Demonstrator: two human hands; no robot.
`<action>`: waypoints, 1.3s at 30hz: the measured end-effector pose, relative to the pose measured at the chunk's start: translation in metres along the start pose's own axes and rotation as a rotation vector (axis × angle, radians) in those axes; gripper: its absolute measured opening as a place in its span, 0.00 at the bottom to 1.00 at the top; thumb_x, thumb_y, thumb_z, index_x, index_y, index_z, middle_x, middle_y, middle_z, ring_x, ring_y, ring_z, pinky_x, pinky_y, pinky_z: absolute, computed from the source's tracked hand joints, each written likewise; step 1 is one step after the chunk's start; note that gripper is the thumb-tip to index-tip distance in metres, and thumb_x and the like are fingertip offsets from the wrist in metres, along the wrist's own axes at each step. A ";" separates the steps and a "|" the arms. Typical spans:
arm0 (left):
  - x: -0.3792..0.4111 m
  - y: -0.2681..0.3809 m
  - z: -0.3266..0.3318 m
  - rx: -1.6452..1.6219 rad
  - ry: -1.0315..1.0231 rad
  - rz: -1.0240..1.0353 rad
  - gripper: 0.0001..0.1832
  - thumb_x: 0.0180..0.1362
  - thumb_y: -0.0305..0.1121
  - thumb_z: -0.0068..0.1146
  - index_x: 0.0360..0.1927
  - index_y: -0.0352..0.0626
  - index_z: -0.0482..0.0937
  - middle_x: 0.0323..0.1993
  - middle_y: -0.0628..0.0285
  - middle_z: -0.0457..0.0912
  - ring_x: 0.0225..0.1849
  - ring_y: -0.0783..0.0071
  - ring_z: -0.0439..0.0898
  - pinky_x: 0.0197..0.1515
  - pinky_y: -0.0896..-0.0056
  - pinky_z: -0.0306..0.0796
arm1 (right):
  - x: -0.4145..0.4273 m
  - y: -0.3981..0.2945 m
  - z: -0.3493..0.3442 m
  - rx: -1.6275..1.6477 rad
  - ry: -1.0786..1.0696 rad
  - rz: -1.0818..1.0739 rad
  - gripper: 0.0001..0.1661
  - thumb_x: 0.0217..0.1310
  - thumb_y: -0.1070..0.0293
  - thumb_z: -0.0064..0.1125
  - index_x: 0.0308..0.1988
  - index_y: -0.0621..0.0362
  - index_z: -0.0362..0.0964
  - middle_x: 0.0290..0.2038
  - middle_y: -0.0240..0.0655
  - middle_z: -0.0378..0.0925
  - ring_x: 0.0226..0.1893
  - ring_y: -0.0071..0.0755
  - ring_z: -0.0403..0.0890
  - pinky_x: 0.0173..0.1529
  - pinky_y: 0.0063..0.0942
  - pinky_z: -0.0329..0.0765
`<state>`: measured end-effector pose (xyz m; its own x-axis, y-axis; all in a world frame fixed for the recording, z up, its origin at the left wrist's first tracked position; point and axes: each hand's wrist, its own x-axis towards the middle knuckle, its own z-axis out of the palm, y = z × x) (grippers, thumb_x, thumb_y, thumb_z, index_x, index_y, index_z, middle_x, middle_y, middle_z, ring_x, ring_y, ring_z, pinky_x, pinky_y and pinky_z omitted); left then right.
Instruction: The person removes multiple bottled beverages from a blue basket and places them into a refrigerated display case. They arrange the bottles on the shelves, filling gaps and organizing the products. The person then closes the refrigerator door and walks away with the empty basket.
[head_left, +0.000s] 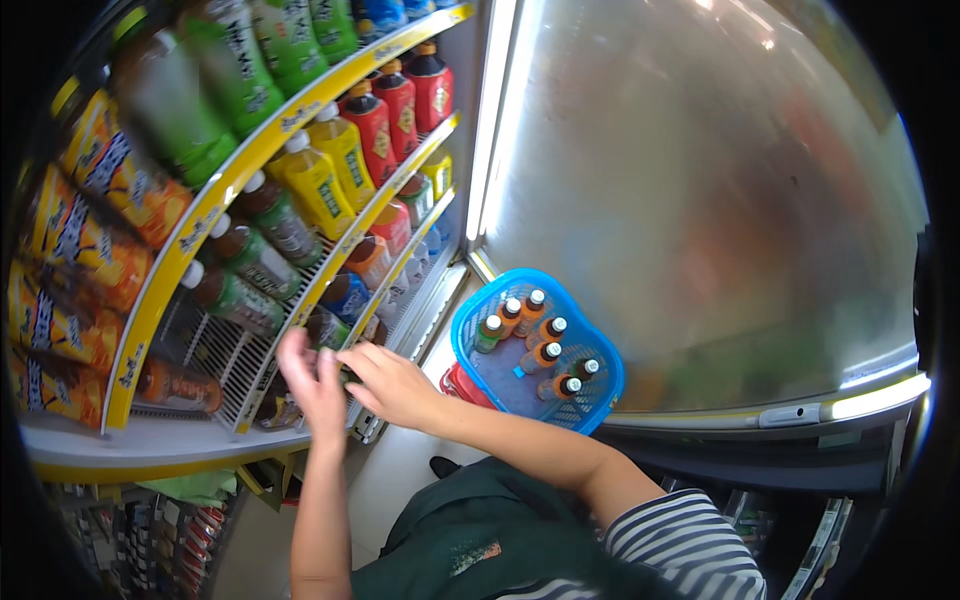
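Observation:
My left hand (313, 386) is raised at the front edge of a cooler shelf, its fingers blurred. Close beside it, my right hand (394, 386) reaches leftward with bent fingers, close to the left one. Something dark and greenish shows between the hands; whether either holds it cannot be told. Behind them on the middle shelf lean brown drink bottles with green labels (259, 259) and white caps. A bottle with an orange label (180, 385) stands at that shelf's near end. To the right, a blue plastic basket (616, 360) contains several white-capped drink bottles (531, 313), mostly orange.
Yellow price rails (225, 184) edge the curved shelves. Large orange drink bottles (90, 232) and red-labelled bottles (394, 105) fill other places. The fogged glass cooler door (735, 217) stands open at right. A red object (463, 386) sits below the basket on the floor.

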<state>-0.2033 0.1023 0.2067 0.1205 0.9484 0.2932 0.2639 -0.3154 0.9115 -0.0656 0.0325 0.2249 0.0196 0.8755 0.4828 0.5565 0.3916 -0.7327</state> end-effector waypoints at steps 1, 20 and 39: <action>-0.017 0.006 0.017 0.067 -0.113 0.136 0.19 0.61 0.20 0.48 0.57 0.34 0.71 0.57 0.52 0.72 0.58 0.58 0.72 0.62 0.59 0.66 | -0.021 0.004 -0.008 0.019 -0.014 0.068 0.30 0.56 0.70 0.63 0.58 0.58 0.66 0.48 0.45 0.73 0.45 0.55 0.78 0.49 0.43 0.77; -0.214 -0.041 0.283 0.234 -1.324 0.042 0.32 0.54 0.27 0.61 0.63 0.37 0.66 0.61 0.45 0.69 0.60 0.44 0.73 0.61 0.52 0.70 | -0.312 0.171 -0.165 -0.432 -0.009 1.156 0.35 0.54 0.65 0.66 0.60 0.57 0.64 0.49 0.52 0.77 0.45 0.57 0.80 0.49 0.46 0.77; -0.193 -0.026 0.266 0.081 -1.079 -0.072 0.35 0.52 0.22 0.61 0.65 0.42 0.63 0.60 0.48 0.67 0.58 0.43 0.74 0.58 0.51 0.72 | -0.236 0.158 -0.174 -0.567 -0.232 0.732 0.17 0.49 0.61 0.66 0.39 0.55 0.75 0.26 0.43 0.81 0.30 0.52 0.83 0.34 0.48 0.77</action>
<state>0.0215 -0.0813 0.0493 0.8700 0.4487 -0.2043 0.3615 -0.2989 0.8832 0.1621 -0.1611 0.0782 0.3915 0.9070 -0.1551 0.7924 -0.4180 -0.4442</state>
